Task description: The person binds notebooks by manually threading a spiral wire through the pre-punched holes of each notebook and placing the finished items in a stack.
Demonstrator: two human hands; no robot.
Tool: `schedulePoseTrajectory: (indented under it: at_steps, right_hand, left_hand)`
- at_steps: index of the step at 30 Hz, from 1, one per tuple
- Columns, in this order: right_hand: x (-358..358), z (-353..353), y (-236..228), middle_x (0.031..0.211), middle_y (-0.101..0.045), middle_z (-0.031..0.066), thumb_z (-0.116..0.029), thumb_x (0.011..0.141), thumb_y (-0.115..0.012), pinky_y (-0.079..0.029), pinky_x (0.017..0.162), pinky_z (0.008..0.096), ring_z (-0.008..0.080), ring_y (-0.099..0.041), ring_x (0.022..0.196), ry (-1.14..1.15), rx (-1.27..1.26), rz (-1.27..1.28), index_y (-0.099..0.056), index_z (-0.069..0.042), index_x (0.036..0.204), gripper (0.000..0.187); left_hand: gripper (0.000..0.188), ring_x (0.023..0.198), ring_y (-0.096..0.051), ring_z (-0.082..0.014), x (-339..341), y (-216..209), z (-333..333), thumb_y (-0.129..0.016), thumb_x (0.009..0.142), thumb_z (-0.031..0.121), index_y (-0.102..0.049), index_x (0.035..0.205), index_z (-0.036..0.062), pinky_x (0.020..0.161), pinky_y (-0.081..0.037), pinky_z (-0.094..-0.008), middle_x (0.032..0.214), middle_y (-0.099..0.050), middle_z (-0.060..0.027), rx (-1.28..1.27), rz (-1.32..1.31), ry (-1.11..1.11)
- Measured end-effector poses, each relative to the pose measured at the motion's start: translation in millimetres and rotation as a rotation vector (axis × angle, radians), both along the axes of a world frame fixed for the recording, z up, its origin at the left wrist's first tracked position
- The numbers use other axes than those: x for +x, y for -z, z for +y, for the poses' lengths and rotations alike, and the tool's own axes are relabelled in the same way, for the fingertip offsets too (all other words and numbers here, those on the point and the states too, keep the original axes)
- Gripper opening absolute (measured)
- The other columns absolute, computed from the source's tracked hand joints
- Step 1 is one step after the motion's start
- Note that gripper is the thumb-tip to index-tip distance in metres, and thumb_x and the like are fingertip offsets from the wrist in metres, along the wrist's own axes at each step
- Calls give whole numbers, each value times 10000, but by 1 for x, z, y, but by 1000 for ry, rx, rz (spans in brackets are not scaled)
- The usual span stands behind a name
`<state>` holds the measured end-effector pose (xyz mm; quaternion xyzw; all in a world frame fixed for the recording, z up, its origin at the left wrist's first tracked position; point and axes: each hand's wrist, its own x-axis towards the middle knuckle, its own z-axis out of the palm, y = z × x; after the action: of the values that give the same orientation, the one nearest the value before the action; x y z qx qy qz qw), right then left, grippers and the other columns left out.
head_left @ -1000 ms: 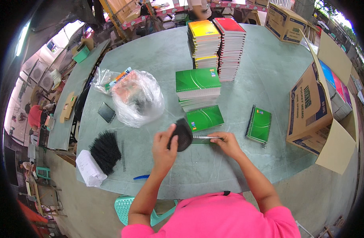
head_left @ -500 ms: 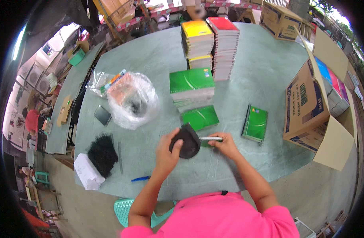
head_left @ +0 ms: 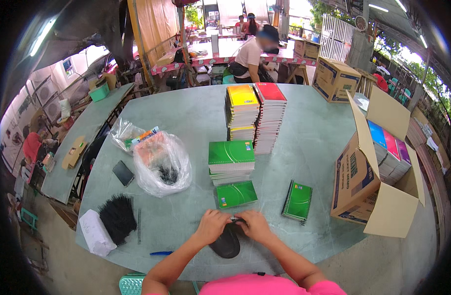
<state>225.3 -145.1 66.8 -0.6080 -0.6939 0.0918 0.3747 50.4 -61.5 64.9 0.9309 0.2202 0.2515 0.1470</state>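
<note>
On the table [head_left: 304, 157] we count three tall notebook stacks [head_left: 231, 153] and two cardboard boxes [head_left: 336, 79]. Near, we see one black oval piece [head_left: 225, 245]; at left, one phone [head_left: 123, 173].

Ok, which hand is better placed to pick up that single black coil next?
Probably the left hand: the single black coil lies off to its left, while the right hand is farther across. Both hands are together at the black pad, though.

Daylight is glaring in the background; a tube lamp [head_left: 42, 37] is glowing upper left; fisheye distortion is curving the table [head_left: 304, 140].
</note>
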Motion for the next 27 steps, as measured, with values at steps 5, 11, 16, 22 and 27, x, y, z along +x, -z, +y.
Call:
schedulePoseTrajectory:
  at_steps: [5, 11, 16, 22, 27]
  right_hand:
    - [-11, -5, 8, 820, -588, 49, -182, 761, -634, -393, 715, 385, 252, -544, 841, 66, -76, -20, -657, -142, 955, 199]
    - [-17, -4, -1, 748, -594, 59, -127, 696, -688, -425, 645, 388, 275, -541, 725, 38, 62, 35, -664, -99, 859, 167]
    - [-17, -7, 7, 801, -594, 45, -150, 738, -654, -401, 681, 383, 260, -538, 785, 29, 10, 40, -653, -115, 883, 149]
    - [-17, -5, 11, 802, -606, 52, -159, 725, -668, -412, 673, 387, 267, -539, 760, 45, 39, 18, -658, -114, 858, 140]
    - [-26, -1, 6, 835, -606, -8, -370, 797, -603, -378, 682, 381, 207, -535, 823, 65, -4, -81, -666, -162, 884, 233]
  left_hand:
    - [161, 776, -556, -250, 4, -13, -7, -611, 797, 229, -600, 884, 94, 708, -376, -384, 778, -596, -54, 131, -46, -40]
    - [167, 779, -532, -237, -6, -8, -4, -624, 789, 260, -602, 825, 99, 706, -357, -402, 775, -580, -45, -26, 216, -145]
    - [190, 803, -530, -217, -8, -19, -18, -599, 805, 294, -607, 834, 107, 722, -351, -408, 801, -590, -34, 212, 132, -101]
    - [240, 880, -507, -281, -5, -22, -18, -628, 782, 297, -591, 891, 86, 745, -362, -410, 902, -562, -93, 141, 144, -162]
    - [257, 937, -489, -329, -21, -18, -52, -634, 779, 265, -582, 928, 63, 790, -368, -440, 1038, -516, -164, 10, 94, -232]
